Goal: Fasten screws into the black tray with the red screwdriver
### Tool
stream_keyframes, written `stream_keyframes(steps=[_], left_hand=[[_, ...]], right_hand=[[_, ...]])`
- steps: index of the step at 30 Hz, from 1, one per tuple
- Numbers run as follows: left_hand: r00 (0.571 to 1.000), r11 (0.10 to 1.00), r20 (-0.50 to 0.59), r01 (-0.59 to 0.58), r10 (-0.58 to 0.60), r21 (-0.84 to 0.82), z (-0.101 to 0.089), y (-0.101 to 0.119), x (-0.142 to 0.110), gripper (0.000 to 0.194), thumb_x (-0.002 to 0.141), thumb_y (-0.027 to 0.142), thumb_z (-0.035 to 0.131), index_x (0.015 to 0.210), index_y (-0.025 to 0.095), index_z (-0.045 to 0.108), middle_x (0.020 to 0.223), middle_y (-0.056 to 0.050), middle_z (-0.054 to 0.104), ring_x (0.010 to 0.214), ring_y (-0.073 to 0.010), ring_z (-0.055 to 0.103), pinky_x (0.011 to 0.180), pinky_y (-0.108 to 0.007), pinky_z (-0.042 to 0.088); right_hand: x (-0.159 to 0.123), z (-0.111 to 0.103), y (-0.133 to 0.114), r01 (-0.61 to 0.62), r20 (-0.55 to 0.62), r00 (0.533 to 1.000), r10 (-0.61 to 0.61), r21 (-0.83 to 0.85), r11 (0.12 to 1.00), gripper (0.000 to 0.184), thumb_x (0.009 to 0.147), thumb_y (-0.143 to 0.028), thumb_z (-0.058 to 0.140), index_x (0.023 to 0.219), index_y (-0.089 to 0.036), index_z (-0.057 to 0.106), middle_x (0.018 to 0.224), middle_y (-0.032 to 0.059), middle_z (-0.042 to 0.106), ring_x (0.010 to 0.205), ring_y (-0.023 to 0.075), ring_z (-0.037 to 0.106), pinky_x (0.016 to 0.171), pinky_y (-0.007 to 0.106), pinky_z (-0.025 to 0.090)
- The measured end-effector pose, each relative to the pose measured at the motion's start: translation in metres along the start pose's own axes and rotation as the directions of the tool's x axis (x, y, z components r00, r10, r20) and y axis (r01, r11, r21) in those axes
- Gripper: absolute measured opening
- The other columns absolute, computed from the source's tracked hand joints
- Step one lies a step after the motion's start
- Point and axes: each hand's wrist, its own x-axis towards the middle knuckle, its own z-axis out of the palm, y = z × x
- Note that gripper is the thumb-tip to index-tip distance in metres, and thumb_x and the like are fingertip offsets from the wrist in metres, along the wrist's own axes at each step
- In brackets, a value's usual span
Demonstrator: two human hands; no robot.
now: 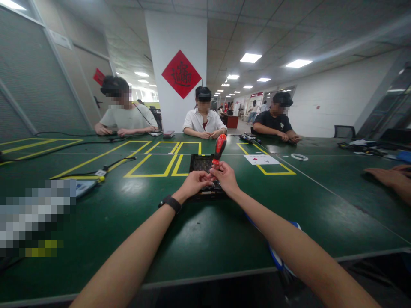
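Head view: both hands (pixel 210 179) on red-handled screwdriver (pixel 220 147) (no legible label) over black tray (pixel 201 163).

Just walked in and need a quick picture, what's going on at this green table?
A person holds a red-handled screwdriver upright in the right hand, over a black tray on the green table. The left hand is at the shaft just below. Three people sit across the table, hands resting on it.
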Motion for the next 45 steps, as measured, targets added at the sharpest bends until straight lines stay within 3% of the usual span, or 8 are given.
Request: stream_keyframes(steps=[6, 14, 22, 32, 39, 45], left_hand=[[0.995, 0.998, 0.092, -0.018, 0.023, -0.063, -0.0005, -0.0051, 0.0017, 0.028, 0.068, 0.034, 0.058, 0.078, 0.008, 0.063, 0.072, -0.004, 0.064, 0.063, -0.0120, 0.055, 0.060, -0.021, 0.041], [1.000, 1.000, -0.006, -0.003, 0.003, 0.022, -0.0004, -0.0019, 0.0001, 0.030, 0.061, 0.035, 0.065, 0.076, 0.009, 0.061, 0.065, -0.002, 0.061, 0.055, -0.0096, 0.051, 0.052, -0.019, 0.038], [0.998, 0.999, 0.061, -0.031, 0.030, 0.014, -0.0014, -0.0046, 0.0016, 0.030, 0.069, 0.037, 0.057, 0.075, 0.009, 0.064, 0.068, -0.002, 0.063, 0.061, -0.0117, 0.054, 0.057, -0.021, 0.040], [1.000, 1.000, 0.001, -0.003, 0.003, 0.022, -0.0005, 0.0002, -0.0005, 0.028, 0.062, 0.034, 0.063, 0.075, 0.010, 0.062, 0.066, -0.002, 0.062, 0.055, -0.0102, 0.052, 0.051, -0.019, 0.038], [0.996, 0.999, 0.079, -0.029, 0.031, -0.029, -0.0012, 0.0013, 0.0002, 0.030, 0.069, 0.036, 0.057, 0.080, 0.009, 0.064, 0.074, -0.004, 0.065, 0.064, -0.0127, 0.056, 0.061, -0.022, 0.041], [1.000, 0.999, -0.011, 0.012, -0.012, 0.038, -0.0004, 0.0044, -0.0005, 0.031, 0.063, 0.038, 0.062, 0.075, 0.009, 0.062, 0.064, -0.002, 0.061, 0.054, -0.0094, 0.050, 0.050, -0.019, 0.037]], right_hand=[[0.0011, -0.0014, 0.0000, -0.018, 0.031, 0.999, 0.019, -0.020, 1.000, 0.031, 0.073, -0.037, 0.054, 0.095, -0.015, 0.054, 0.075, 0.0036, 0.060, 0.063, 0.0113, 0.059, 0.054, 0.024, 0.051], [0.0005, -0.0013, 0.0018, 0.004, -0.019, 1.000, -0.004, -0.027, 1.000, 0.029, 0.068, -0.036, 0.061, 0.088, -0.016, 0.054, 0.072, 0.0007, 0.059, 0.060, 0.0106, 0.059, 0.053, 0.023, 0.051], [0.0019, -0.0019, 0.0022, -0.008, 0.002, 1.000, 0.008, -0.001, 1.000, 0.032, 0.073, -0.042, 0.053, 0.090, -0.015, 0.054, 0.075, 0.0027, 0.058, 0.062, 0.0110, 0.059, 0.051, 0.023, 0.051], [0.0012, -0.0005, 0.0010, -0.010, -0.026, 1.000, 0.010, -0.002, 1.000, 0.029, 0.070, -0.040, 0.058, 0.085, -0.016, 0.052, 0.072, 0.0008, 0.058, 0.058, 0.0101, 0.059, 0.050, 0.022, 0.051], [0.0014, -0.0024, 0.0009, -0.029, 0.024, 0.999, 0.028, 0.023, 0.999, 0.030, 0.074, -0.038, 0.054, 0.094, -0.015, 0.054, 0.078, 0.0039, 0.059, 0.064, 0.0113, 0.059, 0.053, 0.024, 0.051], [0.0016, -0.0019, 0.0024, -0.018, -0.010, 1.000, 0.018, -0.005, 1.000, 0.029, 0.070, -0.038, 0.058, 0.089, -0.016, 0.052, 0.073, 0.0016, 0.060, 0.059, 0.0109, 0.059, 0.050, 0.023, 0.050]])
